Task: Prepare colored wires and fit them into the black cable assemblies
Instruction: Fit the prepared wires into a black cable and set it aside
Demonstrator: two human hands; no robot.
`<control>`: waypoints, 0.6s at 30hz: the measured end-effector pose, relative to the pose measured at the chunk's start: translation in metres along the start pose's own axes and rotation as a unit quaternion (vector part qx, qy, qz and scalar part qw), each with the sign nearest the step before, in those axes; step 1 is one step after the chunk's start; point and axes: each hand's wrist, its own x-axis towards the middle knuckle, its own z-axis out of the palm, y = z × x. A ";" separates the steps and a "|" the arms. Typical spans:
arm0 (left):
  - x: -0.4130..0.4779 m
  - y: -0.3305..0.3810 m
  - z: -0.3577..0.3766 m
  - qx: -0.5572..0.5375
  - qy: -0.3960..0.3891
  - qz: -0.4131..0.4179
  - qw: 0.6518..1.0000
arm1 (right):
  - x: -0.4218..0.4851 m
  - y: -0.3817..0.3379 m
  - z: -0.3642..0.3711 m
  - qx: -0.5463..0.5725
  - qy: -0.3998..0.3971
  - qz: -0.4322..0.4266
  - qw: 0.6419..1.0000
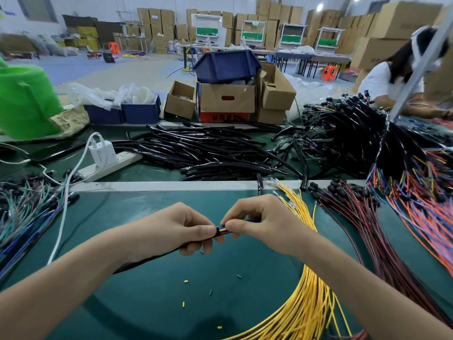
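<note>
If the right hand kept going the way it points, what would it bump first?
Probably the left hand, gripping the cable: the right hand points left along the pinched wires toward it.

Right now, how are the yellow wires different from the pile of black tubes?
The yellow wires are thin; the black tubes are thicker and glossy. The yellow wires sweep in one curved bunch on the near side; the black tubes lie criss-crossed farther back, past the pale strip. Both rest on the green bench top.
</note>
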 end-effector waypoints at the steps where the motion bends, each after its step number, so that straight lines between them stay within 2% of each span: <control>1: 0.001 -0.001 0.000 -0.008 0.001 -0.002 1.000 | 0.000 0.000 0.000 0.003 -0.001 0.000 1.000; 8: 0.003 -0.002 0.002 -0.048 -0.013 -0.001 0.999 | -0.001 0.004 -0.003 0.035 -0.032 -0.008 0.999; 15: 0.006 0.003 0.011 0.027 0.020 -0.012 0.999 | 0.002 0.008 0.000 0.012 -0.046 0.021 0.999; 18: 0.009 0.004 0.013 0.035 0.035 -0.008 0.999 | 0.001 0.008 0.003 0.045 -0.034 0.030 0.998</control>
